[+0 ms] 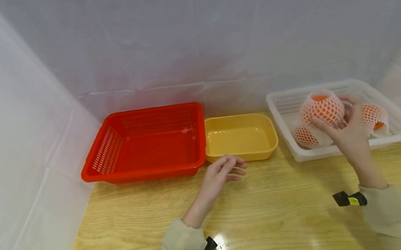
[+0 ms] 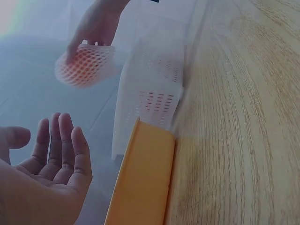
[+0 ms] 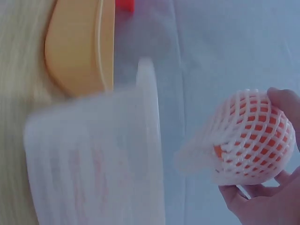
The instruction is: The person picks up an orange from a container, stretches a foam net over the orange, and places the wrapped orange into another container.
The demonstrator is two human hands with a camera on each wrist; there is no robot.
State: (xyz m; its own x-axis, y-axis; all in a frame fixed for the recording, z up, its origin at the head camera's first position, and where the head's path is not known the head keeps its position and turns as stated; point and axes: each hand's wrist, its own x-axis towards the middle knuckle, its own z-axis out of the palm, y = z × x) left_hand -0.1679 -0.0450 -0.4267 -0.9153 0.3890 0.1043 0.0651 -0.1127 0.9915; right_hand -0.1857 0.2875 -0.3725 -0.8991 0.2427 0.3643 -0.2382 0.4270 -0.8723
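Note:
My right hand (image 1: 351, 132) grips a round orange fruit in a white foam net (image 1: 321, 110). In the right wrist view the netted fruit (image 3: 255, 140) is up beside the rim of the white basket (image 3: 150, 140), thumb on one side and fingers underneath. Inside that basket, more netted fruit (image 1: 373, 117) lies to the right of the hand and another (image 1: 306, 137) to its left, partly hidden. My left hand (image 1: 220, 172), fingers loosely bent and holding nothing, hovers by the front edge of the yellow tray (image 1: 243, 159); its palm (image 2: 51, 187) shows in the left wrist view.
A red slotted basket (image 1: 154, 173) stands left of the yellow tray, close against it. The white basket is on the tray's right. Behind all three hangs white sheeting (image 1: 212, 37), which also covers the left side. The wooden table (image 1: 270, 216) extends toward me.

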